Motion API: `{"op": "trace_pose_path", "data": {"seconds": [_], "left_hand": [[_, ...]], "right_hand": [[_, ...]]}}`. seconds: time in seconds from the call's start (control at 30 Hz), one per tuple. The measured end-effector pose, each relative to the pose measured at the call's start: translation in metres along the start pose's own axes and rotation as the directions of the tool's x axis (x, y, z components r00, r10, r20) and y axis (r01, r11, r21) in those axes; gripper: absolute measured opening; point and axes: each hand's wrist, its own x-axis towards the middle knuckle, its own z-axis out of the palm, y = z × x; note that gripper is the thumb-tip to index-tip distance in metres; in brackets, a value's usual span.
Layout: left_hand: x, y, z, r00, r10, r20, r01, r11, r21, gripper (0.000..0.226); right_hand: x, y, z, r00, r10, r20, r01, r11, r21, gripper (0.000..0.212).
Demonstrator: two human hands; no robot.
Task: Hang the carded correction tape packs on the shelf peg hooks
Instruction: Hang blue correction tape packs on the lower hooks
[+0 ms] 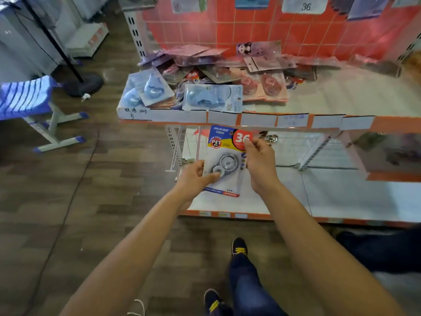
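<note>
Head view: both hands hold one pack (225, 153) upright just below the front edge of the shelf (291, 120). Left hand (194, 179) grips the pack's lower left side, thumb curled onto the blister. Right hand (259, 163) pinches its right edge, thumb by the red "36". Pile of packs (214, 76) lies loose on top of the shelf, left side, well above the held pack

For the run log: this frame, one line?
correction tape pack: unhung, held upright | left hand: grips lower left | right hand: pinches right edge | upper shelf: loose packs piled
</note>
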Motion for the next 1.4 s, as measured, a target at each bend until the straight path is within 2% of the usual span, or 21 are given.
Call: {"op": "trace_pose_path", "data": {"seconds": [0.17, 0.3, 0.43, 0.57, 0.63, 0.83, 0.97, 1.07, 1.2, 1.4], "left_hand": [[0.018, -0.027, -0.006, 0.999, -0.048, -0.001, 0.049, 0.999, 0.025, 0.025], [0.045, -0.058, -0.011, 0.997, -0.080, -0.020, 0.081, 0.996, 0.039, 0.022], [0.079, -0.100, -0.013, 0.994, -0.110, -0.015, 0.111, 0.992, 0.055, 0.030], [0.111, -0.147, -0.009, 0.993, -0.117, 0.013, 0.117, 0.993, 0.001, 0.032], [0.129, -0.176, -0.008, 0.995, -0.091, 0.030, 0.092, 0.995, -0.032, 0.031], [0.187, -0.259, -0.004, 0.999, -0.016, 0.037, 0.017, 0.999, -0.046, 0.029], [0.225, -0.301, -0.004, 0.998, 0.046, 0.048, -0.044, 0.998, -0.041, 0.031], [0.252, -0.325, -0.006, 0.994, 0.096, 0.053, -0.095, 0.995, -0.027, 0.032], [0.281, -0.350, -0.007, 0.976, 0.207, 0.069, -0.202, 0.977, -0.061, 0.033], [0.303, -0.359, -0.006, 0.937, 0.342, 0.066, -0.337, 0.939, -0.075, 0.036]], "right_hand": [[0.017, 0.023, 0.006, 0.998, 0.056, -0.004, -0.056, 0.998, -0.041, 0.011], [0.036, 0.054, 0.011, 0.997, 0.077, -0.003, -0.077, 0.994, -0.083, 0.017], [0.061, 0.101, 0.010, 0.995, 0.096, 0.000, -0.096, 0.991, -0.094, 0.012], [0.088, 0.157, 0.006, 0.996, 0.084, 0.019, -0.082, 0.993, -0.090, 0.011], [0.100, 0.185, 0.005, 0.998, 0.054, 0.028, -0.051, 0.994, -0.092, 0.007], [0.137, 0.269, -0.003, 0.992, -0.059, 0.113, 0.073, 0.990, -0.122, 0.014], [0.167, 0.317, -0.007, 0.972, -0.158, 0.173, 0.184, 0.972, -0.146, 0.006], [0.186, 0.345, -0.007, 0.959, -0.206, 0.194, 0.231, 0.966, -0.119, 0.011], [0.209, 0.372, -0.006, 0.921, -0.343, 0.182, 0.357, 0.933, -0.049, 0.018], [0.234, 0.388, -0.001, 0.853, -0.495, 0.169, 0.487, 0.869, 0.087, 0.006]]}}
